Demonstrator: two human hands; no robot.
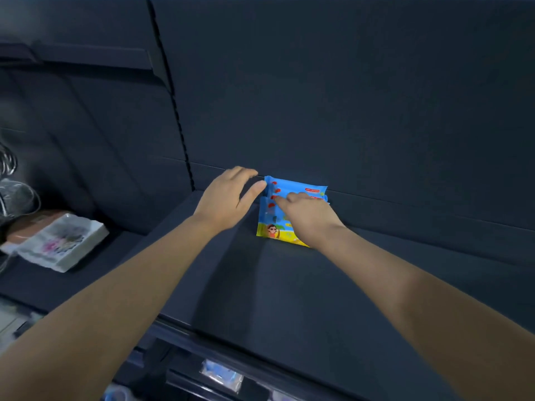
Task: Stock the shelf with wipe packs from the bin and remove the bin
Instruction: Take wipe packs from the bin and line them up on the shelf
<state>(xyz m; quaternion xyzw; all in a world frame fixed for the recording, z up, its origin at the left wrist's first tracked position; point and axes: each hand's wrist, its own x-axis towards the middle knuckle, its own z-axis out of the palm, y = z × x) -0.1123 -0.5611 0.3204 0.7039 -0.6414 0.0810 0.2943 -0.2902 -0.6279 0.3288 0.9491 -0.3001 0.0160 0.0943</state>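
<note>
Blue wipe packs on shelf | both hands touching

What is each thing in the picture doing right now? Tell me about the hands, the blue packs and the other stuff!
Wipe packs: standing up against the back of the shelf, at least two together.
Right hand: fingers resting on the packs' front.
Left hand: open, fingertips at the packs' left edge.
Shelf: mostly bare.
White pack: lying flat on the next shelf to the left.
Bin: not in view.
</note>
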